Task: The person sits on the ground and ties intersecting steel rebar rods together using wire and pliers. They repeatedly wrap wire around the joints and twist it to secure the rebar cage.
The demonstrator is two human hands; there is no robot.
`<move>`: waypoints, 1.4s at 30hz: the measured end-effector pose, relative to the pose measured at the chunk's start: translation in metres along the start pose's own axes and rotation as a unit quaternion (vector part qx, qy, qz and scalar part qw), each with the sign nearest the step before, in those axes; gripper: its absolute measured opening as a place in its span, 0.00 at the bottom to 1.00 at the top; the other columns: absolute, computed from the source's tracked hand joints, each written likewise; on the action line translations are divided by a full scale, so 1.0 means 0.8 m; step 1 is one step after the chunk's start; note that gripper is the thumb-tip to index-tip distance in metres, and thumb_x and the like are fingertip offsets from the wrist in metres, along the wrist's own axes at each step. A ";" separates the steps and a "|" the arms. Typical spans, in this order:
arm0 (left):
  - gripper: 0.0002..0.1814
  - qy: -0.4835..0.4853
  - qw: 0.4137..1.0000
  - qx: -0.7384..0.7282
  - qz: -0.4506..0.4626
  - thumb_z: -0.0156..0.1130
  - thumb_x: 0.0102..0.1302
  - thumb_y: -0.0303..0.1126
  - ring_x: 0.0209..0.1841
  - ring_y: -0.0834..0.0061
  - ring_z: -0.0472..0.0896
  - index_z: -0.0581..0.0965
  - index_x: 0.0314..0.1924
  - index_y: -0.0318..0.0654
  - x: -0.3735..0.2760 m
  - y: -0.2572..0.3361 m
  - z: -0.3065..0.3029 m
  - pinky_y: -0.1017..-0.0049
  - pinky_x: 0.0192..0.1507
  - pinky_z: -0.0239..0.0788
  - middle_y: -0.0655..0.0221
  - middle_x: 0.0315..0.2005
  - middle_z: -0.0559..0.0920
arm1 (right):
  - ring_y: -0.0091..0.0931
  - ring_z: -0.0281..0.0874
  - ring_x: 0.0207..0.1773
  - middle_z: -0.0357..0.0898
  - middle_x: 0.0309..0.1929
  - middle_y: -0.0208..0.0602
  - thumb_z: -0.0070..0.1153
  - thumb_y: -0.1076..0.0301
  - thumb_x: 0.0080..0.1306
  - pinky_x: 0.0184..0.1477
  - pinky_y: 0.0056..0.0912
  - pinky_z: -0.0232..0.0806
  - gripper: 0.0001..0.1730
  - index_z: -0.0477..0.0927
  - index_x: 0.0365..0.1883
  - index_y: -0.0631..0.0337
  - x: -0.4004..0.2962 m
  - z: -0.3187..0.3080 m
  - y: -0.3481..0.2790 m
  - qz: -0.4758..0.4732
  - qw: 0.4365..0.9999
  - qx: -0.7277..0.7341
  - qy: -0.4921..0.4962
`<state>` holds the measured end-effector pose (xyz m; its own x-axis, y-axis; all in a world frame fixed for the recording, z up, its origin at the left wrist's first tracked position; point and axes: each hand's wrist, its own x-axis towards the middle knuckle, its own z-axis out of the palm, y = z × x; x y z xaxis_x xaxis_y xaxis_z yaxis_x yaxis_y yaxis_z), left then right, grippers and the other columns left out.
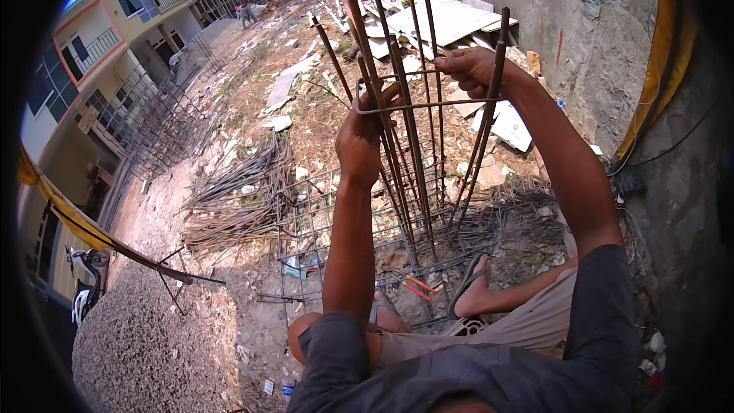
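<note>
Several upright steel reinforcing bars [408,120] rise in front of me from a rebar grid [312,252] on the ground. Around them sits a bent steel stirrup [427,105], roughly level. My left hand [361,137] grips the stirrup's left end beside the nearest bars; its fingertips are partly hidden behind them. At the stirrup's far right part, my right hand [471,71] has its fingers closed on the thin rod, next to a thick upright bar. Pincers with orange handles [420,288] lie on the ground near my feet.
A rough wall [596,57] stands on the right. Bundled rods [246,201] lie on the left, with a gravel heap [155,350] nearer. White boards [447,17] and rubble lie beyond. A person [246,14] is far off near the houses.
</note>
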<state>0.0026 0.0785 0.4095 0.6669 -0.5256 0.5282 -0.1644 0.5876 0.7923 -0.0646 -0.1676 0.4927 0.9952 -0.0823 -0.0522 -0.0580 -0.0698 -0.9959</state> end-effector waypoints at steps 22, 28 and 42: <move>0.28 0.121 0.978 0.156 0.061 0.31 0.81 0.49 0.48 0.67 0.82 0.68 0.62 0.35 -0.029 -0.050 -0.029 0.67 0.54 0.74 0.57 0.45 0.83 | 0.14 0.49 0.11 0.60 0.12 0.18 0.65 0.55 0.66 0.13 0.24 0.42 0.21 0.69 0.21 0.52 0.018 0.004 0.040 0.005 0.989 -0.144 0.035; 0.26 0.139 0.970 0.198 0.025 0.36 0.81 0.45 0.44 0.79 0.77 0.74 0.57 0.31 -0.051 -0.077 -0.043 0.75 0.51 0.68 0.65 0.42 0.81 | 0.13 0.45 0.13 0.55 0.13 0.15 0.65 0.56 0.66 0.14 0.23 0.38 0.20 0.68 0.24 0.52 0.027 0.005 0.125 0.062 0.998 -0.012 0.010; 0.21 0.152 0.954 0.254 -0.048 0.41 0.81 0.43 0.40 0.81 0.74 0.76 0.49 0.34 -0.111 -0.161 -0.084 0.78 0.47 0.66 0.70 0.35 0.79 | 0.14 0.50 0.11 0.60 0.12 0.19 0.67 0.54 0.65 0.15 0.25 0.41 0.19 0.73 0.28 0.55 0.055 0.007 0.272 0.079 0.996 -0.037 0.017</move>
<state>0.0135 0.0909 0.2400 0.8638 -0.3147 0.3934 -0.3712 0.1302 0.9194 -0.0327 -0.1806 0.2735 0.9702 -0.1322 -0.2030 -0.2196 -0.1260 -0.9674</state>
